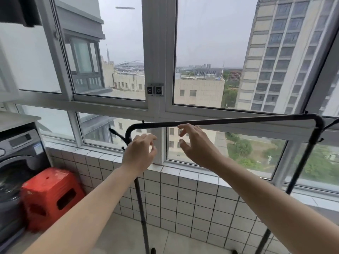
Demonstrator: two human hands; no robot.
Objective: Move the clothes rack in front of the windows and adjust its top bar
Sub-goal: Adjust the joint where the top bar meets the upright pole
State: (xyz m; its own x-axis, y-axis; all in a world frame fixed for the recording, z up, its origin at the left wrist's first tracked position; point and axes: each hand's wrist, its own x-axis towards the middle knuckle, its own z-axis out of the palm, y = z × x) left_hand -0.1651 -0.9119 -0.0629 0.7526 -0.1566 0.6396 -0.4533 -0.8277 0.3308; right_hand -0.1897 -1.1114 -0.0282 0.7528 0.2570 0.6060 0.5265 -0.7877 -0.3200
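Now the black clothes rack (238, 119) stands right before the windows (201, 52), its top bar (229, 121) slanting up toward the right corner. Both hands hover just under that bar, gripping nothing: the left hand (140, 153) loosely curled, the right hand (197, 145) spread wide, fingertips (181, 126) almost at the tube. Risk here: a push on one end could tip the light frame or jam the telescoping joint, since the bar already sits uneven. Tiled sill wall (183, 195), pale floor, red plastic stool (49, 197), washing machine (16, 162) on the left.
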